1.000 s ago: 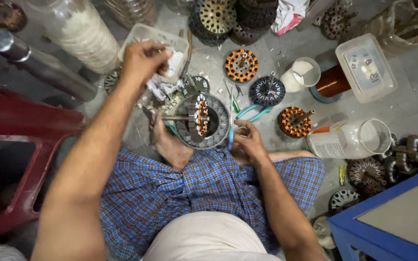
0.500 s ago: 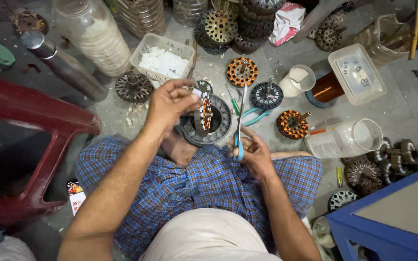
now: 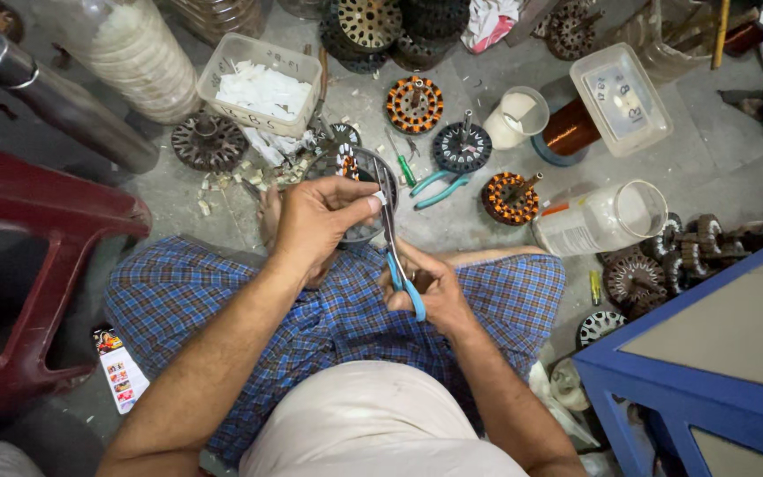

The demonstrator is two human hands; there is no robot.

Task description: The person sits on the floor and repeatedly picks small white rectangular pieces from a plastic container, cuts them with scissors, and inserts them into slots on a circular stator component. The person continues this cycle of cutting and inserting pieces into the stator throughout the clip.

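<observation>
**Floor bench: hands, scissors, containers**

- Left hand point(image 3: 315, 225): closed, thumb and forefinger pinching a small white slip point(image 3: 381, 198) at its tip, held above the lap.
- Right hand point(image 3: 430, 287): closed through the blue handles of the scissors point(image 3: 395, 247); blades point up and meet the slip just beside the left fingertips.
- Stator point(image 3: 359, 190): round, dark, on the floor directly behind the left hand, partly hidden by it; orange windings show at its top edge.
- Tub point(image 3: 262, 84): clear rectangular plastic, open, holding a heap of white paper pieces. More white scraps point(image 3: 240, 181) lie loose on the floor between the tub and the stator.
- Jar point(image 3: 139, 53): large clear bottle lying tilted at upper left, filled with pale stacked material; what kind cannot be told.
- Cup point(image 3: 518, 115): white, open; contents cannot be told.
- Lidded box point(image 3: 620, 97): clear, closed, beside a copper wire spool point(image 3: 567, 131).
- Jug point(image 3: 602, 219): clear plastic, lying on its side, mouth to the right; looks empty.
- Wound stators: one orange point(image 3: 414, 104), one dark point(image 3: 461, 148), one orange point(image 3: 509, 199), each apart on the floor.
- Pliers point(image 3: 439, 185): teal-handled, lying between the dark stator and the scissors.
- Stool point(image 3: 28, 265): red, at left.
- Table point(image 3: 717, 371): blue-framed, at lower right.
</observation>
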